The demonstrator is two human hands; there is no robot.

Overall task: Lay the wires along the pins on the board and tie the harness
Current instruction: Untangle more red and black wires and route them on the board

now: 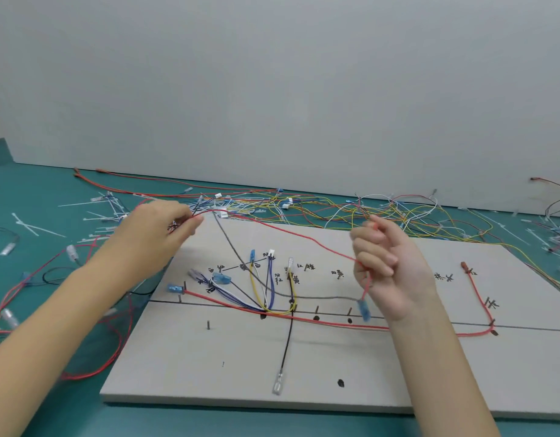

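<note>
You pinch a thin red wire [285, 230] in both hands, left hand [160, 228] at one end, right hand [385, 266] near the blue terminal [364, 310], slack above the board [398, 367]. Lower carelessly and it may snag a pin [350, 310] or drag the laid wires [256, 298].

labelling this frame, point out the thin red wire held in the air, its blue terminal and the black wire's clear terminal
thin red wire [291, 233], head view, mid span
blue terminal [365, 311], head view, sleeve
clear terminal [276, 387], head view, body
</note>
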